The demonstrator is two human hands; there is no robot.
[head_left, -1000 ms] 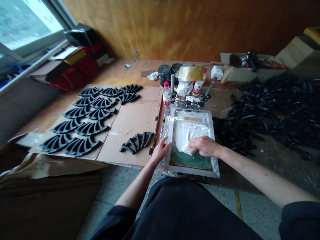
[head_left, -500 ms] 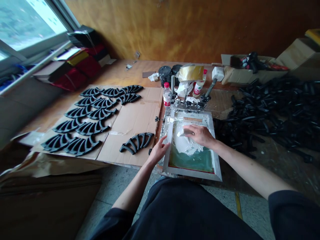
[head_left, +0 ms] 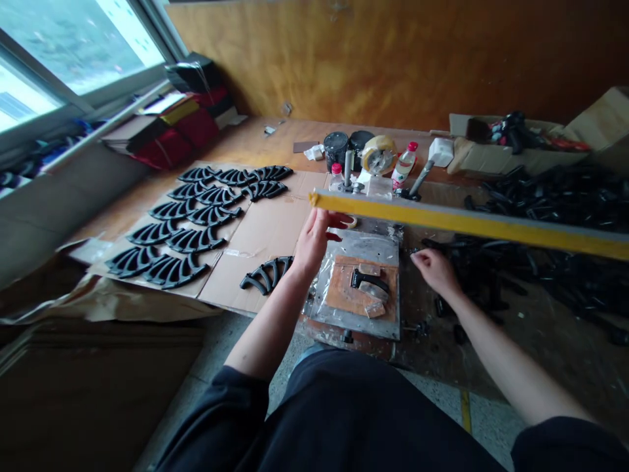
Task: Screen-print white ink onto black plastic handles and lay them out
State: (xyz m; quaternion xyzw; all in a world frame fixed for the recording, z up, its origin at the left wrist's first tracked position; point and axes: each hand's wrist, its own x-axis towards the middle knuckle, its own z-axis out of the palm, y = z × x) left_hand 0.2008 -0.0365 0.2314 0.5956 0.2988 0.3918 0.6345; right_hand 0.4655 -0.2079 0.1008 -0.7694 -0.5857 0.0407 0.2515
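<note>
My left hand [head_left: 313, 239] has its fingers stretched out to the right, just under the left end of a long grey bar with a yellow edge [head_left: 442, 216], apparently the frame lifted edge-on. Whether it touches the bar I cannot tell. My right hand [head_left: 437, 272] is below the bar, right of the grey base plate [head_left: 324, 314], its fingers closed near a small dark thing I cannot make out. On the plate, a curved black plastic part [head_left: 376, 280] lies in a brown wooden jig [head_left: 339, 288] with clear blocks around it.
Rows of black curved parts [head_left: 196, 213] lie on cardboard [head_left: 265, 226] at left. A heap of black parts [head_left: 535, 196] spreads at right. Bottles [head_left: 405, 164], a tape roll [head_left: 378, 155] and dark tubs [head_left: 335, 149] stand behind; an open carton [head_left: 521, 154] is at back right.
The screen frame with white paste no longer lies over the plate, and the jig shows. My left hand has moved up; my right hand has moved right, without the scraper it held.
</note>
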